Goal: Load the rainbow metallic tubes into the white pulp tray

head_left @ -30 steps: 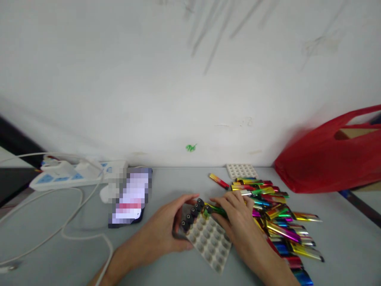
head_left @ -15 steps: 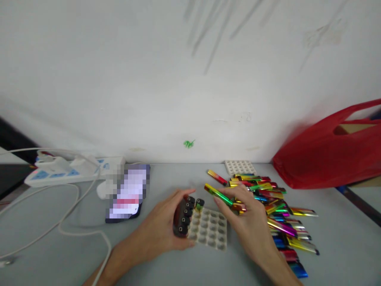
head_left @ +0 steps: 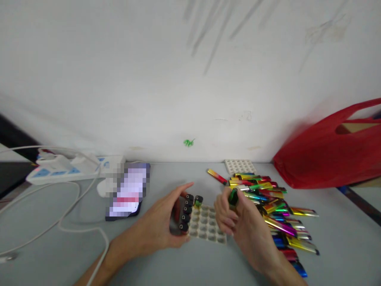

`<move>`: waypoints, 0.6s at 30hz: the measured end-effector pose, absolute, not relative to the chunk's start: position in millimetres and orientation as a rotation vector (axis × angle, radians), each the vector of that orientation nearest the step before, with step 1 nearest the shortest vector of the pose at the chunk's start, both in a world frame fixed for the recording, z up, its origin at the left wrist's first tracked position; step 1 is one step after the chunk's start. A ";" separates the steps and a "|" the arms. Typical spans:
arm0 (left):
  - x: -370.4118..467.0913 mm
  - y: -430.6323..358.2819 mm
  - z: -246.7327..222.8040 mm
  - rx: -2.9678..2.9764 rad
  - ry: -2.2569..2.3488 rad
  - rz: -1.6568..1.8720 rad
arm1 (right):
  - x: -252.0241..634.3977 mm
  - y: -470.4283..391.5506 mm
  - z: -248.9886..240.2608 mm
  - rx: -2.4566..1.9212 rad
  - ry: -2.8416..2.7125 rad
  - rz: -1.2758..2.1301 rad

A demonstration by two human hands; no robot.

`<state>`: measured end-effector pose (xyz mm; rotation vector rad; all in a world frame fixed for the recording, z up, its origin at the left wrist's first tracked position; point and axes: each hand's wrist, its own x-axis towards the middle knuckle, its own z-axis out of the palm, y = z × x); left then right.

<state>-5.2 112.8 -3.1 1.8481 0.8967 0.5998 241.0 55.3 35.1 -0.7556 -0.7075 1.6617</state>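
Observation:
My left hand (head_left: 157,222) curls around the left side of a white tray with rows of round pits (head_left: 208,224), thumb at the near edge and index finger stretched past the far one. Along that side stands a row of several sticks with black ends (head_left: 186,209), each end marked by a small ring. One more black-ended stick (head_left: 198,200), greenish below, stands beside the row. Over the tray's right edge, my right hand (head_left: 239,222) is closed around a shiny green stick (head_left: 233,196), mostly hidden by the fingers.
Right of the tray lies a heap of shiny multicoloured sticks (head_left: 279,224), with a second pitted tray (head_left: 240,166) by the wall. A red bag (head_left: 327,155) stands at the right. At left are a phone (head_left: 127,192), a power strip (head_left: 56,172) and a white cable (head_left: 86,231).
My right hand has turned and moved slightly left with the green stick, bringing it from lying nearly flat to end-on above the tray. My left hand has barely shifted.

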 end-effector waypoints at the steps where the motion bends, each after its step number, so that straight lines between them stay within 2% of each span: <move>1: -5.5 113.4 -4.0 1.831 0.909 0.590 | 241.0 55.0 33.7 -0.762 -0.704 1.704; 18: 5.7 111.4 -1.1 1.871 1.024 0.641 | 236.7 52.8 25.8 -0.768 -0.540 1.818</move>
